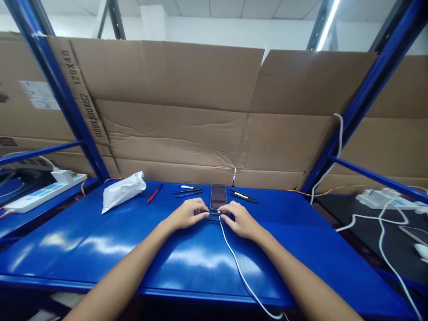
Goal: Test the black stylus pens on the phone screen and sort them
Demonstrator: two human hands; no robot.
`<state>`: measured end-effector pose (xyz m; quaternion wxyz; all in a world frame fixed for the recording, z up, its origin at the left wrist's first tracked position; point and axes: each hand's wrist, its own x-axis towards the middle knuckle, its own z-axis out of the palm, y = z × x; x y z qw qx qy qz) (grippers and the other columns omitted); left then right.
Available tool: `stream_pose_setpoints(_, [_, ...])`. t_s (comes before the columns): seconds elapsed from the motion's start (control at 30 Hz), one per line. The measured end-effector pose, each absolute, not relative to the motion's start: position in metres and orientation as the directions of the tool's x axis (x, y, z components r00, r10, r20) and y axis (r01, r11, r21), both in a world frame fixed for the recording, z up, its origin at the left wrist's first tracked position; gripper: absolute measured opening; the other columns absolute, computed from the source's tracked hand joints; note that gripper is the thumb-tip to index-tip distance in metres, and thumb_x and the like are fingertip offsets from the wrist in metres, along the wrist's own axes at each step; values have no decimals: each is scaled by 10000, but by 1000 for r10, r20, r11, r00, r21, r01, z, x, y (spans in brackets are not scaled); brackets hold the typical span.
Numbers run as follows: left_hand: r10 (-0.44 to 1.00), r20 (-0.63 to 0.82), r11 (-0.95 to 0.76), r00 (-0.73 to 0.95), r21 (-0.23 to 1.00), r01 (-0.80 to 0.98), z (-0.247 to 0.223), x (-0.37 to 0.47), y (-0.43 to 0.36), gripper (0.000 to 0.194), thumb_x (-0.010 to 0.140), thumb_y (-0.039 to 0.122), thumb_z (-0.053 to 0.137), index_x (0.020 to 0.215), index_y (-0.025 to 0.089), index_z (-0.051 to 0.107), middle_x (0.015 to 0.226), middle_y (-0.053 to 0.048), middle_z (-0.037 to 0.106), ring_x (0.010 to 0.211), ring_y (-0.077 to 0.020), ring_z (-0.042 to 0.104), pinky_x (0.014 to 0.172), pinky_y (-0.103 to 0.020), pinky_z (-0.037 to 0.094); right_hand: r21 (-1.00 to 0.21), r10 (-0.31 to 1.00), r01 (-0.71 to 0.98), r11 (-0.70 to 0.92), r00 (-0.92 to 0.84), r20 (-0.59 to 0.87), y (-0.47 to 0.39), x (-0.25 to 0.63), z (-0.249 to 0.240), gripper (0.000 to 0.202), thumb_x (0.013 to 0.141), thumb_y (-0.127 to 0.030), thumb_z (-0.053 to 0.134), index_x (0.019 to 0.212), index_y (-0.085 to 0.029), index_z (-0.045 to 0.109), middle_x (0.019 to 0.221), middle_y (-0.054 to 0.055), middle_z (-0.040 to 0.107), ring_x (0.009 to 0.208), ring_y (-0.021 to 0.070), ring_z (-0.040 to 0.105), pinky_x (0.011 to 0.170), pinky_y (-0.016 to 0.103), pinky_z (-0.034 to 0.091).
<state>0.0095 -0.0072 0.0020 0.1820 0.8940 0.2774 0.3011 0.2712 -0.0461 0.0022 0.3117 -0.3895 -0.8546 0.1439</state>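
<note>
My left hand point(187, 215) and my right hand point(241, 219) meet at the middle of the blue table point(140, 249). Between their fingertips is a thin dark pen point(214, 214), held level by both hands, its ends partly covered by fingers. Just beyond the fingers lies a phone point(219, 195) with a dark screen. A white cable point(230, 250) runs from the phone's near end, under the held pen, and over the table's front edge. Something thin and dark lies on the table just below the pen; I cannot make out what it is.
To the left lie a white plastic packet point(123, 192) and a red pen point(154, 194). Several dark and blue pens point(189, 193) flank the phone, with more pens point(244, 196) on its right. A cardboard wall point(180, 133) and blue posts point(359, 96) bound the table.
</note>
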Motion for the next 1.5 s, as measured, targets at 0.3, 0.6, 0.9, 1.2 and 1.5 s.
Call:
stream_pose_setpoints(0.3, [701,469,-712,537,488,504,-1,-4,8,274,977,414,614,977,181,758,883,-50,692,742,-158,631,706,-264,490,-362,817,766,531,-349,459,-42,278,1,167,886,-292,709,1015,-224,627,1113,82,610,1109,290,506,983,464,416])
stream_pose_setpoints(0.6, [692,434,-719,576,478,504,-2,-6,9,257,981,395,607,983,190,763,898,-52,700,754,-160,632,715,-265,492,-278,784,739,614,-529,325,-44,280,-1,33,913,-253,686,905,-223,698,1066,73,581,1056,261,491,944,431,401])
stream_pose_setpoints(0.9, [685,424,-725,592,474,499,-4,-6,10,257,983,397,606,992,194,764,922,-54,702,792,-169,636,738,-265,487,-265,803,770,580,-487,343,-42,268,-11,79,959,-255,629,918,-210,679,1052,75,623,1040,256,505,884,399,385])
stream_pose_setpoints(1.2, [685,408,-723,604,478,498,-4,-6,10,251,979,395,611,1000,202,769,923,-54,699,790,-172,635,740,-271,486,-269,827,801,535,-433,358,-41,260,-13,78,939,-222,614,871,-197,644,987,74,658,1002,252,516,851,374,368])
stream_pose_setpoints(1.5, [681,409,-728,608,473,496,-5,-6,11,253,980,398,608,1001,203,767,920,-53,703,784,-171,635,728,-269,486,-309,822,780,544,-421,384,-40,261,-17,47,943,-240,613,921,-215,646,1016,64,662,1028,256,512,887,385,370])
